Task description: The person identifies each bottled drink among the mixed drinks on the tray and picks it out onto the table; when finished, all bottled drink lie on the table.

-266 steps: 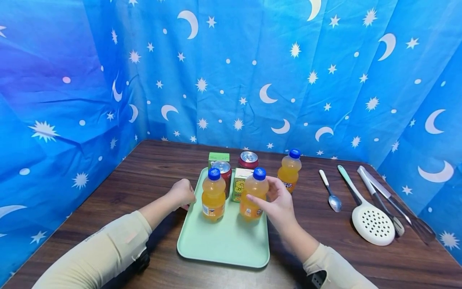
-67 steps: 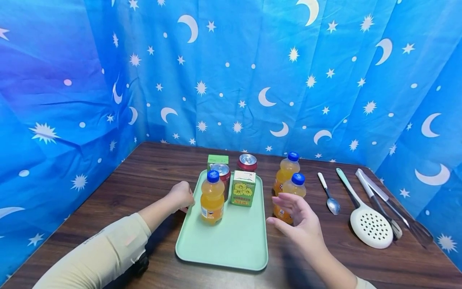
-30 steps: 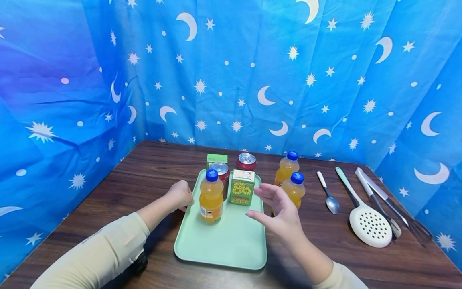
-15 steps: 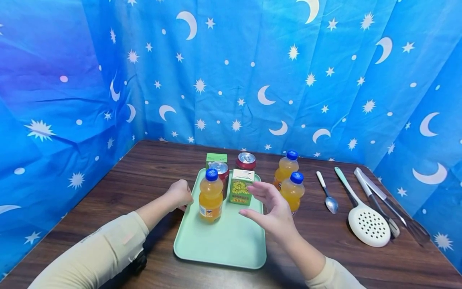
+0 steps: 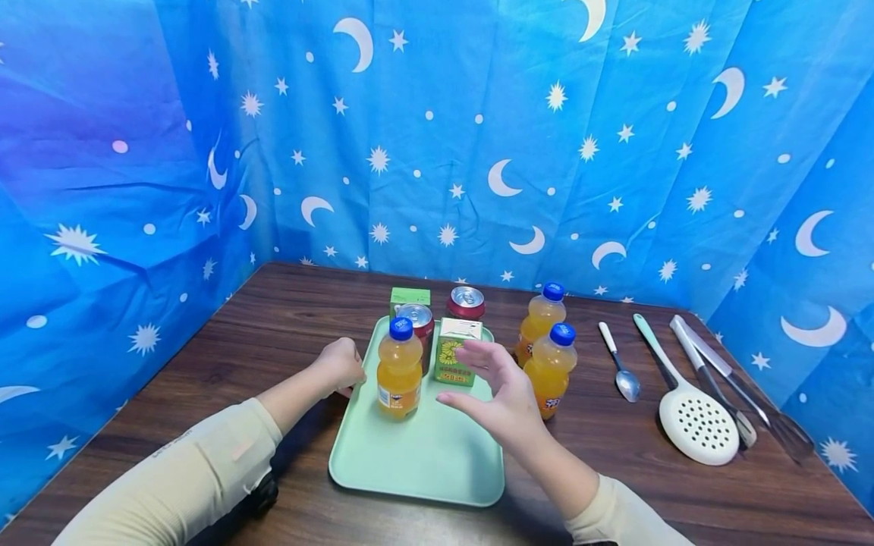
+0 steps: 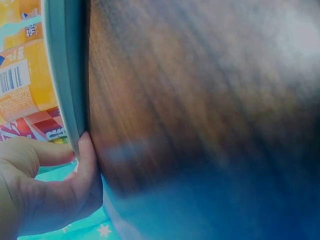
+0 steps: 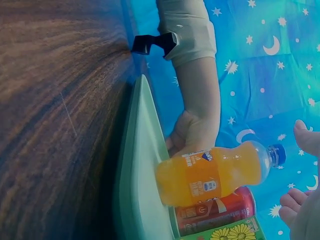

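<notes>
My left hand (image 5: 341, 365) pinches the left rim of a light green tray (image 5: 416, 462); the left wrist view shows thumb and fingers at its edge. On the tray stand an orange soda bottle (image 5: 399, 379) with a blue cap, a red soda can (image 5: 427, 341) partly behind it, and a green drink carton (image 5: 447, 373) with yellow flowers. My right hand (image 5: 501, 398) hovers over the tray's right side, thumb and fingers spread, holding nothing. It overlaps the carton's right side in the head view. In the right wrist view, its fingers are apart from the bottle (image 7: 210, 175).
Two more orange soda bottles (image 5: 551, 371) stand on the table right of the tray. Behind the tray are another red can (image 5: 466, 303) and a green box (image 5: 410, 298). At right lie a spoon (image 5: 624, 379), a white skimmer (image 5: 696, 421) and long metal utensils (image 5: 724, 379).
One orange soda bottle has gone from the tray to the table at right, where my right hand let go of it. That hand has since moved left over the tray. My left hand stays put.
</notes>
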`<state>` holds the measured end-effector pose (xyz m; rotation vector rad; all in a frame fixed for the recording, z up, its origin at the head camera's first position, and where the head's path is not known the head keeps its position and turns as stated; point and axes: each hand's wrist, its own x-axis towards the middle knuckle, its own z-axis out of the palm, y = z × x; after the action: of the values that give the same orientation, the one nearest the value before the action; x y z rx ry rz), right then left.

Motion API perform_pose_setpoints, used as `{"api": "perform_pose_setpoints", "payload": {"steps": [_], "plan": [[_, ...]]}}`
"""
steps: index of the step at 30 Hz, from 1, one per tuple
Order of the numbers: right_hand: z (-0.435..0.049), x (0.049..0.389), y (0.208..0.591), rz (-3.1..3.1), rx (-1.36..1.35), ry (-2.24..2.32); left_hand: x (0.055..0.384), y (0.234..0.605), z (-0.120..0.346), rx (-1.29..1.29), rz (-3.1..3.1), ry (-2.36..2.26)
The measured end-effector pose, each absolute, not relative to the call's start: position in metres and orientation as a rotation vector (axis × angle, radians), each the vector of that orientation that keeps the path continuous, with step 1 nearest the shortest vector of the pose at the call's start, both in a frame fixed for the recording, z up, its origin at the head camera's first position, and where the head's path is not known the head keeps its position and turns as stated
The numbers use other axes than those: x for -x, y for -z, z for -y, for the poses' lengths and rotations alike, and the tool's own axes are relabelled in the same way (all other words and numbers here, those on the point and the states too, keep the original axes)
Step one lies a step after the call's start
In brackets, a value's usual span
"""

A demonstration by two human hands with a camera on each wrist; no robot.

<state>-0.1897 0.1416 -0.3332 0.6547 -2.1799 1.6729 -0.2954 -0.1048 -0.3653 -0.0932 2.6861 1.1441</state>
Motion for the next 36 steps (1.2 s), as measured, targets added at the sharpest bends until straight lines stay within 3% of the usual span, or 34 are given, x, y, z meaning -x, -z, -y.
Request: {"api": "perform_pose_setpoints", "payload": {"steps": [9, 18, 36], "plan": [[-0.124, 0.177, 0.31, 2.239, -0.63, -1.643, 0.297, 0.367, 0.105, 0.103, -2.683, -1.142], [-0.117, 0.199, 0.335, 2.281, -0.539, -1.633, 0.298, 0.368, 0.105, 0.094, -2.692, -1.123], [-0.099, 0.22, 0.344, 2.366, -0.471, -1.519, 0.3, 0.369, 0.104, 0.097, -2.7, -1.106]]}}
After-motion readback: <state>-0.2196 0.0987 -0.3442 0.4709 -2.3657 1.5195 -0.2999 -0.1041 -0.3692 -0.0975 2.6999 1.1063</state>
